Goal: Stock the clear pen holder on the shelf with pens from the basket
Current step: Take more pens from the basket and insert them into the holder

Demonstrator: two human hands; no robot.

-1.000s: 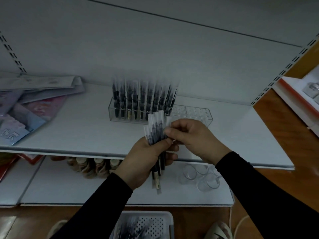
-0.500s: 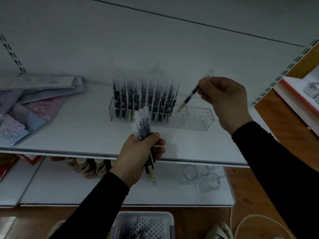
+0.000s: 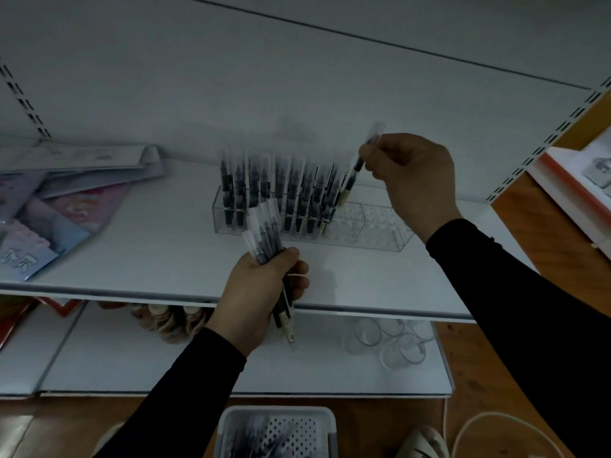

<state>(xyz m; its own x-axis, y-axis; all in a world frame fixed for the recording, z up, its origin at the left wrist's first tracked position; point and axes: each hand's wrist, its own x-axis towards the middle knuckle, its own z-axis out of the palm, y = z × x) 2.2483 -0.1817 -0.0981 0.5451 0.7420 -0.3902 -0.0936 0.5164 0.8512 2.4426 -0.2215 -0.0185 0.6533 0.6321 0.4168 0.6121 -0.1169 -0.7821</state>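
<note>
- Right hand [image 3: 410,180] pinches a single wrapped pen [image 3: 358,166], tilted, its lower tip just above the clear pen holder [image 3: 373,233].
- Left hand [image 3: 261,292] grips a bundle of pens [image 3: 266,236] over the shelf's [image 3: 148,259] front edge.
- Holder stands mid-shelf, its left half packed with upright pens (right half bare holes).
- White basket [image 3: 276,431] sits on the floor below, pens inside.

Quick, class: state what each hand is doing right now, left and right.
Left hand: closed around a bundle of pens.
Right hand: fingers pinch a single pen above the clear pen holder.
</note>
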